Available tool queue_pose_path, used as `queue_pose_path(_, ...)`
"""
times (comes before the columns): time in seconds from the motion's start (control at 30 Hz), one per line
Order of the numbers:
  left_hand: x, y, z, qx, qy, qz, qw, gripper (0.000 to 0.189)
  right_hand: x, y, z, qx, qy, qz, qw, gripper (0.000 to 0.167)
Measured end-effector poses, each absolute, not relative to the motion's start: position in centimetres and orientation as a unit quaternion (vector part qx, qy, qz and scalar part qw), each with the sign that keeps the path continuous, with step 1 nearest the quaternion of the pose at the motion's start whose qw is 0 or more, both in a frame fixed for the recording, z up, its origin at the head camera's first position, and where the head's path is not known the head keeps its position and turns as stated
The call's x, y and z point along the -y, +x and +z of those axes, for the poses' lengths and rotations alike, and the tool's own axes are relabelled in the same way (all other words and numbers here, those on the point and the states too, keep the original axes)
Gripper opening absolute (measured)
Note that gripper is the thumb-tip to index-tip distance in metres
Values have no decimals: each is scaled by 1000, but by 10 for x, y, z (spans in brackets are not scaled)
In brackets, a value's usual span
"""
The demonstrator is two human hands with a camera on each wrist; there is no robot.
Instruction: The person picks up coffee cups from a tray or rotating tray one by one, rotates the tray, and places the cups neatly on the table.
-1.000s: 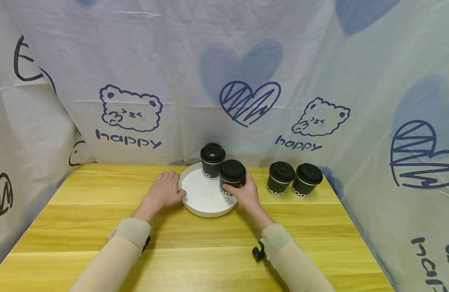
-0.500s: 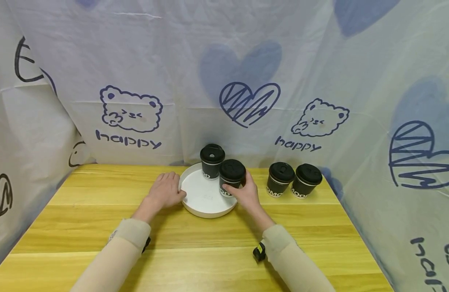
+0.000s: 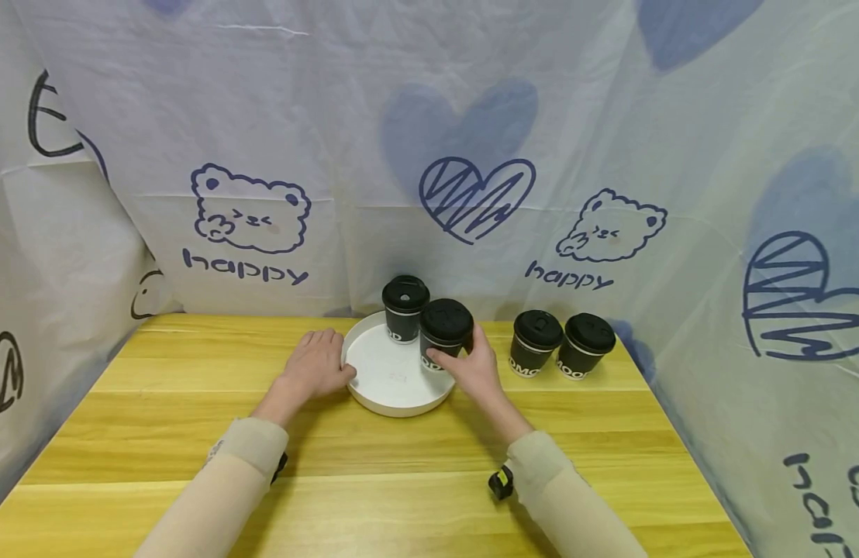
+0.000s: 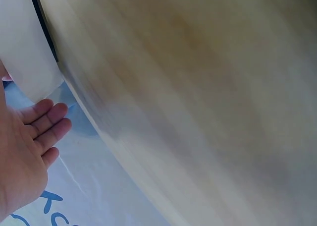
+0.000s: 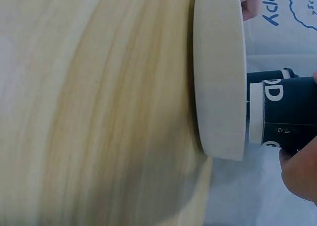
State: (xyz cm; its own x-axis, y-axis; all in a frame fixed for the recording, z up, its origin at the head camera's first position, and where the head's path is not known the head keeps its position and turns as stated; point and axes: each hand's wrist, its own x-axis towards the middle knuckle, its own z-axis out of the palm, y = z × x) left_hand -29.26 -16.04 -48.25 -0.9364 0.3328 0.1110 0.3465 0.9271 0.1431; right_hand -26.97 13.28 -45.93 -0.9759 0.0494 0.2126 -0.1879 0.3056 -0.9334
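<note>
A round white tray (image 3: 391, 391) lies on the table, and my left hand (image 3: 316, 363) holds its left rim, thumb over the edge and fingers along the outside. In the left wrist view those fingers (image 4: 49, 124) lie nearly straight by the tray's wall (image 4: 29, 42). My right hand (image 3: 477, 372) grips a dark paper coffee cup (image 3: 439, 329) with a black lid, upright over the tray's right part. The right wrist view shows this cup's white base (image 5: 256, 112) above the rim. Behind it, a second lidded cup (image 3: 404, 314) stands on the tray.
Two more lidded coffee cups, one (image 3: 536, 345) beside the other (image 3: 585, 346), stand on the wooden table (image 3: 395, 496) right of the tray. A printed cloth (image 3: 367, 155) hangs close behind the table's back edge and along the sides.
My right hand has raised the gripped cup slightly and shifted a little to the right. The left hand, the tray and the other cups have stayed in place.
</note>
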Motion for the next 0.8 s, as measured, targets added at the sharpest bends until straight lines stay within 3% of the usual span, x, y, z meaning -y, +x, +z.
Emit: queue_pose_path(0.8, 160, -293, -482, 982, -169, -79, 32, 62, -164, -250, -451, 801, 50, 583, 122, 83)
